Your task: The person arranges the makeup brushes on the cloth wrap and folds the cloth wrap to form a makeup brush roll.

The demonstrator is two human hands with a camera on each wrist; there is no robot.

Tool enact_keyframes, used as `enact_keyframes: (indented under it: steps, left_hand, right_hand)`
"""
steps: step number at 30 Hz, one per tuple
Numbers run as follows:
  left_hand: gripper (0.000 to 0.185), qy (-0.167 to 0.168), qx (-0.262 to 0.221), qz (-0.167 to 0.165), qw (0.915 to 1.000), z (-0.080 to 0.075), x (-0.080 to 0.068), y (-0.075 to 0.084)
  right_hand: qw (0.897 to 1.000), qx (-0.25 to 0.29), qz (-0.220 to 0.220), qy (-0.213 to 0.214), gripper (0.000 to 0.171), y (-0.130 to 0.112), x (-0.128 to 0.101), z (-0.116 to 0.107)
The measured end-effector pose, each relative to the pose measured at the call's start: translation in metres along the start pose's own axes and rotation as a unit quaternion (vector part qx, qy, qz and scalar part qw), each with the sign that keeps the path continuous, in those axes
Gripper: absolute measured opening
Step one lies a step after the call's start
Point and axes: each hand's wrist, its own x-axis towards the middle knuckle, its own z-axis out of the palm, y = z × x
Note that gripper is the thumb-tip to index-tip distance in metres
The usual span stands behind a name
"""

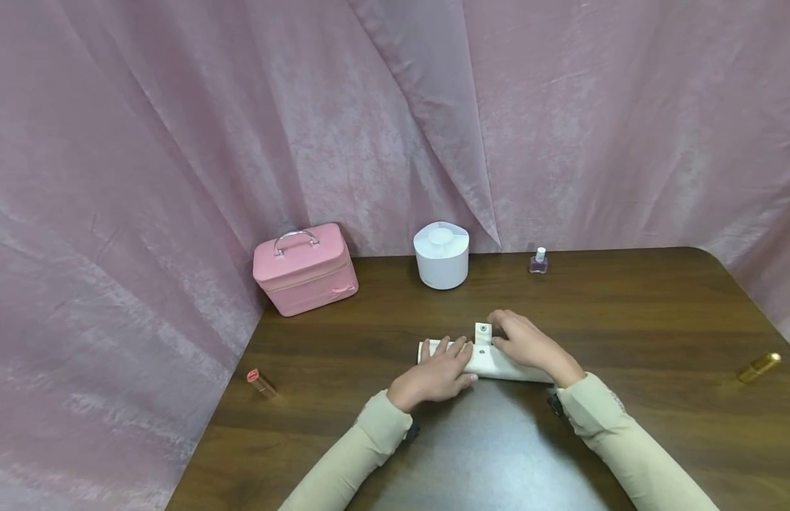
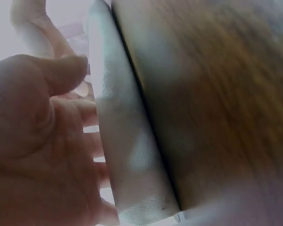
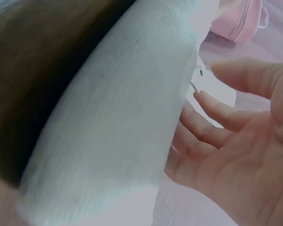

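On the wooden table [image 1: 624, 312], a lipstick [image 1: 261, 382] lay far left, with a pink case [image 1: 305, 270] behind. At centre, the left hand [image 1: 433, 372] rested on the rolled white pouch [image 1: 497, 363], fingers loosely spread across its top. The right hand [image 1: 529, 343] lay beside it, fingers relaxed near the snap tab [image 1: 483, 333]; whether they pinched it seemed unclear in the blur.

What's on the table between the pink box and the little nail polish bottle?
The white round container stands between the pink box and nail polish bottle, in the head view.
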Motion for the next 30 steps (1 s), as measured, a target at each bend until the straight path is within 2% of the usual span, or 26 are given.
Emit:
enact_keyframes:
  steps: [4, 9, 18, 30]
  left_hand:
    - [0.055, 0.035, 0.028, 0.002, 0.9990, 0.002, 0.003, -0.001]
    - [0.049, 0.059, 0.027, -0.002, 0.9979, 0.000, 0.005, -0.001]
    - [0.045, 0.056, 0.000, -0.014, 0.9983, -0.001, 0.006, -0.001]
    - [0.046, 0.048, -0.014, -0.007, 0.9987, -0.004, 0.008, -0.002]
  right_hand:
    - [1.000, -0.005, 0.014, 0.004, 0.027, 0.000, 0.009, 0.002]
    - [0.999, -0.011, 0.023, 0.022, 0.018, 0.001, 0.017, 0.003]
    - [0.999, 0.002, 0.036, 0.031, 0.013, 0.003, 0.021, 0.006]
    - [0.999, 0.005, 0.004, 0.034, 0.018, 0.002, 0.013, 0.008]
